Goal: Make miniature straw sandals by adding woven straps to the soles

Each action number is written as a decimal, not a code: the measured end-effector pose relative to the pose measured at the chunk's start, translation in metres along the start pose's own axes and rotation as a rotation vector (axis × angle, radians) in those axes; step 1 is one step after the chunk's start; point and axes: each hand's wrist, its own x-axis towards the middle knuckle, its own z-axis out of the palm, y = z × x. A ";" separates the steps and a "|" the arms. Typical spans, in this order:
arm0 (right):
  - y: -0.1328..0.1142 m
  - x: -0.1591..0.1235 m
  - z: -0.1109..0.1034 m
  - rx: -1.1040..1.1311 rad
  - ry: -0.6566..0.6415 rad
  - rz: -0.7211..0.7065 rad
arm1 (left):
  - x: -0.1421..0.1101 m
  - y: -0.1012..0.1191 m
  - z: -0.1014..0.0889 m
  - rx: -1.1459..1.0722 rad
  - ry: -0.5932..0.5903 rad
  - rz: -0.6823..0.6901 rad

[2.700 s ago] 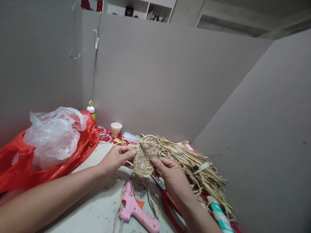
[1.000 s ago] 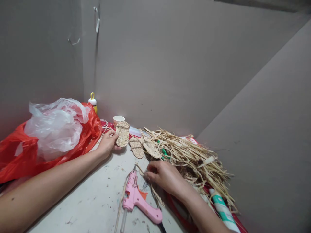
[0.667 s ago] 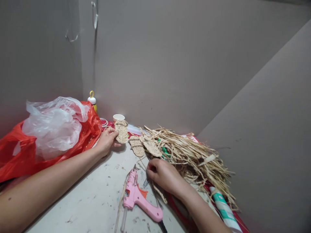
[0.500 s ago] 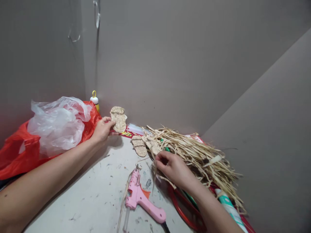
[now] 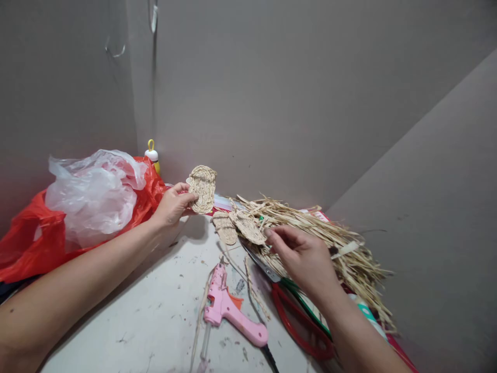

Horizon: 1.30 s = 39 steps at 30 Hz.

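My left hand [image 5: 173, 204] pinches a small woven straw slipper [image 5: 202, 190] by its left edge, between thumb and fingers. The slipper is held upright above the table, its sole made of coiled braid. Below and right of it lie two more woven pieces, a small slipper [image 5: 224, 228] with a strap and another woven slipper [image 5: 248, 227]. My right hand [image 5: 305, 256] is beside the latter, its thumb and fingertips curled together; whatever may be between them is hidden. Beneath this hand lie scissors [image 5: 298, 326] with red and green handles. A pink glue gun [image 5: 223, 305] rests on the table in front.
A bundle of dry straw [image 5: 349, 259] lies at the right against the partition. A red plastic bag [image 5: 31, 238] with a clear bag [image 5: 93, 197] on it fills the left. A yellow bottle [image 5: 152, 155] stands behind. A twisted straw strand [image 5: 254, 292] lies beside the glue gun.
The slipper was held in both hands, then only in my left, which has raised it. My right hand has moved right and a straw strand lies on the table, uncovering the scissors.
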 end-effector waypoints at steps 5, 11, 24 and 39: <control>-0.013 -0.003 -0.016 -0.005 0.112 0.024 | -0.002 -0.012 0.002 0.032 0.017 -0.018; 0.003 0.006 -0.015 -0.100 -0.008 0.024 | 0.000 -0.029 -0.003 0.079 0.020 -0.029; 0.007 0.034 0.025 -0.679 -0.360 0.121 | -0.043 -0.039 -0.015 0.095 0.013 -0.144; -0.001 -0.030 0.003 -0.519 -0.086 0.041 | -0.069 -0.051 -0.046 0.013 0.023 -0.221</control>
